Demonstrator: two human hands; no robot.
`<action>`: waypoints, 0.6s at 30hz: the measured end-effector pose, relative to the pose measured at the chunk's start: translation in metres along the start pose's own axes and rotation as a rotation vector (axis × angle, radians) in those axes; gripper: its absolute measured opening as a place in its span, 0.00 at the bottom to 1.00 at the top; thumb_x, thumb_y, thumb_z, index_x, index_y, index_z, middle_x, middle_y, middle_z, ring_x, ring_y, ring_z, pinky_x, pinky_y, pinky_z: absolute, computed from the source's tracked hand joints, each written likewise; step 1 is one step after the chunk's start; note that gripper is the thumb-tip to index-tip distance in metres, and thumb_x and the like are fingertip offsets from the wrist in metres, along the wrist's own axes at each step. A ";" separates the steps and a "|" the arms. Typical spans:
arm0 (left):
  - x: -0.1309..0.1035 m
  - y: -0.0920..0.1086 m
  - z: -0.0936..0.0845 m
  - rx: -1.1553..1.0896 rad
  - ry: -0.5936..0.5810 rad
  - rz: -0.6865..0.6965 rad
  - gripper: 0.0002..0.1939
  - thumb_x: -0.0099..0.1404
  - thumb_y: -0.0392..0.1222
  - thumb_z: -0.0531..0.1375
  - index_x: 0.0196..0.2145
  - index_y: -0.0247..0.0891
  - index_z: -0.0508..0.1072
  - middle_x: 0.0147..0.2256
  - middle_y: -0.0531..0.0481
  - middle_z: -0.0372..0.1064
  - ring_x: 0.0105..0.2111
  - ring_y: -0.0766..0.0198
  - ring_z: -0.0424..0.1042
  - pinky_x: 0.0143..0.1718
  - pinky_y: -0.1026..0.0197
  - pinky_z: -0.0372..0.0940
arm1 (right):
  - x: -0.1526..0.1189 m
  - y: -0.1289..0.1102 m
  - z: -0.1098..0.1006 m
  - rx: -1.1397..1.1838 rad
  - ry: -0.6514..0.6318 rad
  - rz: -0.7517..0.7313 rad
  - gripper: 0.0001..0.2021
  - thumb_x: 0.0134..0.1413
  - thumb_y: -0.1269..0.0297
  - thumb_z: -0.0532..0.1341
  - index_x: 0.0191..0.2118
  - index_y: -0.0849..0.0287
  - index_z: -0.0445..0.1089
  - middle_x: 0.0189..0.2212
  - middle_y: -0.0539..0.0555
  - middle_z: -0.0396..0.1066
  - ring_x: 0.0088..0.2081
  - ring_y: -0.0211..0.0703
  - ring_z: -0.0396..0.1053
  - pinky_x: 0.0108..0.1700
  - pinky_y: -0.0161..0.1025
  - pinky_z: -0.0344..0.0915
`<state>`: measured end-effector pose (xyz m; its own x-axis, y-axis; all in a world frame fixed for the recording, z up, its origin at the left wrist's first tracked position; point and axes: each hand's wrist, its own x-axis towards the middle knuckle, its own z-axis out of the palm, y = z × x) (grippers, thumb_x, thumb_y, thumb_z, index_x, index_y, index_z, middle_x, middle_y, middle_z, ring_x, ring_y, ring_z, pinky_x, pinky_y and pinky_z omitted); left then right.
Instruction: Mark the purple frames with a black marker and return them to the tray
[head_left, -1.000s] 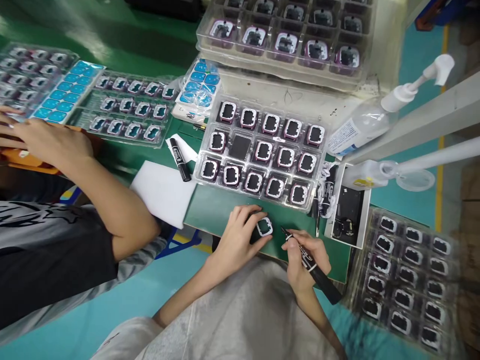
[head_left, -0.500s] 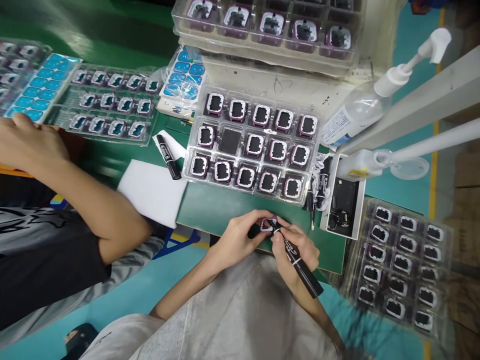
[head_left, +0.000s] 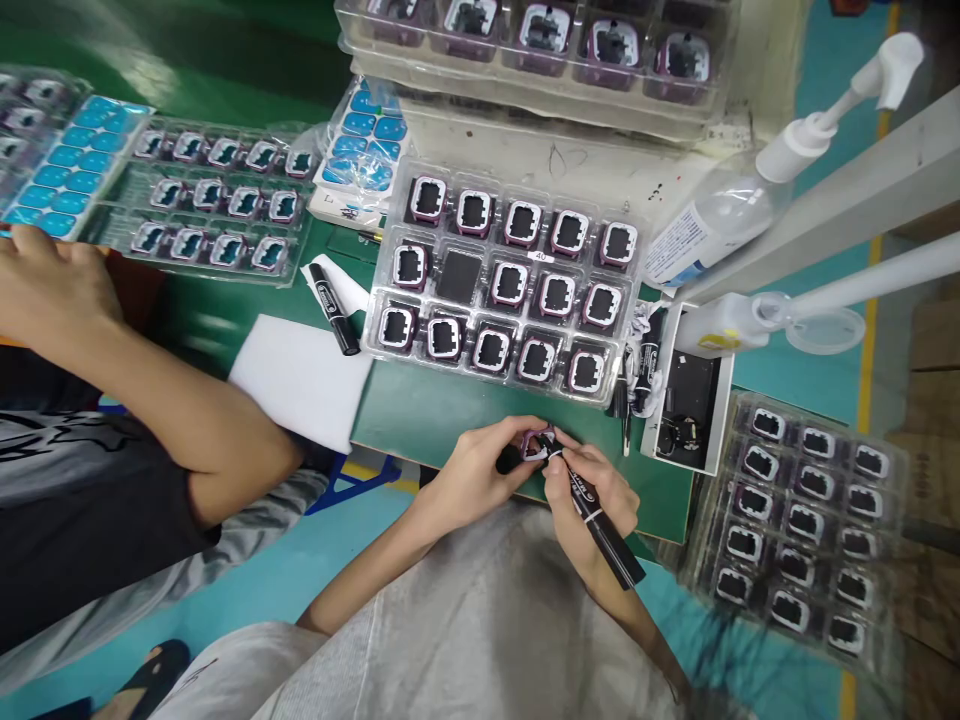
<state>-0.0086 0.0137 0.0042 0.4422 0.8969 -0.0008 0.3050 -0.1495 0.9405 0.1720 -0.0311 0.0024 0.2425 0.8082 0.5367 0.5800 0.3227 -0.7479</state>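
Near the front edge of the green table, my left hand (head_left: 474, 470) pinches a small purple and white frame (head_left: 534, 446) between thumb and fingers. My right hand (head_left: 592, 490) is closed around a black marker (head_left: 609, 540), its tip end at the frame and its thick end pointing down to the right. The exact contact of the tip is hidden by the fingers. Just beyond my hands lies a clear plastic tray (head_left: 465, 372) with rows of similar frames; one pocket (head_left: 459, 276) in its middle row holds no frame.
Another person's forearm (head_left: 172, 400) is at the left. A second marker (head_left: 334, 310) lies near a white foam sheet (head_left: 300, 380). Right of the tray stand a white box (head_left: 724, 400), a pump bottle (head_left: 720, 225) and another frame tray (head_left: 821, 630). Stacked trays (head_left: 525, 85) stand behind.
The frame has tilted slightly in my left hand, and the marker has shifted a little with my right hand. The view has moved slightly.
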 end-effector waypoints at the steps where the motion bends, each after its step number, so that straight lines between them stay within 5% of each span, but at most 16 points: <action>1: 0.000 0.000 0.000 0.000 -0.002 0.006 0.19 0.80 0.41 0.68 0.65 0.51 0.77 0.52 0.49 0.88 0.47 0.52 0.89 0.49 0.54 0.84 | 0.000 0.000 0.000 0.003 -0.001 0.006 0.11 0.61 0.69 0.73 0.47 0.49 0.81 0.36 0.48 0.89 0.39 0.52 0.91 0.41 0.47 0.91; 18: 0.000 0.001 -0.004 0.000 -0.034 0.030 0.18 0.81 0.38 0.67 0.64 0.51 0.77 0.54 0.50 0.87 0.49 0.53 0.89 0.51 0.55 0.83 | 0.001 0.003 0.003 -0.002 -0.027 -0.118 0.16 0.61 0.74 0.72 0.52 0.52 0.78 0.37 0.45 0.86 0.39 0.46 0.90 0.44 0.41 0.90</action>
<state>-0.0113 0.0154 0.0068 0.4795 0.8774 0.0164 0.2909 -0.1766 0.9403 0.1719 -0.0282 -0.0007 0.1518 0.7774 0.6104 0.6048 0.4154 -0.6795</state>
